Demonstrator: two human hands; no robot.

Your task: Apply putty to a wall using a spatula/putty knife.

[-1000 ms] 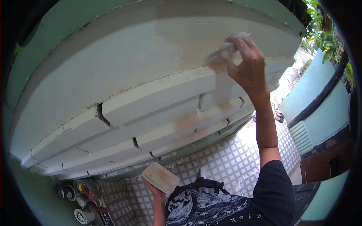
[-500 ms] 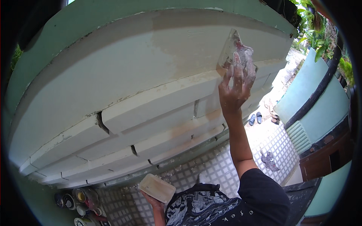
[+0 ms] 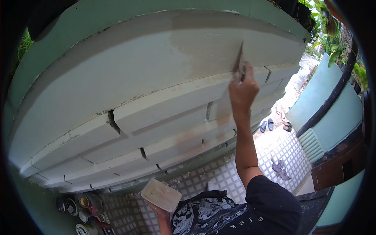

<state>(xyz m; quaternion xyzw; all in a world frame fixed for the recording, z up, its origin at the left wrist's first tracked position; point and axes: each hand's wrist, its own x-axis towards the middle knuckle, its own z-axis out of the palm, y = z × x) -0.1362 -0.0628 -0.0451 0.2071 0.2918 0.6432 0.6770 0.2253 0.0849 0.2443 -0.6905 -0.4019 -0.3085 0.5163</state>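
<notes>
My right hand, reaching up to the pale wall, is closed around a putty knife. The blade shows nearly edge-on and meets the wall surface just above a protruding ledge; my fingers hide its handle. A darker beige patch spreads over the wall left of the blade. Low in front of my body, my left hand supports a shallow rectangular tub from below and the left side. Pale smears coat the inside of the tub.
Stepped ledges with dark gaps run along the wall below a green band. Several paint cans stand on the tiled floor at lower left. A crumpled cloth and sandals lie at right, near a brown cabinet.
My right hand has turned, so the putty knife has gone from showing its broad face to nearly edge-on, and its tip is slightly lower. The tub has barely shifted.
</notes>
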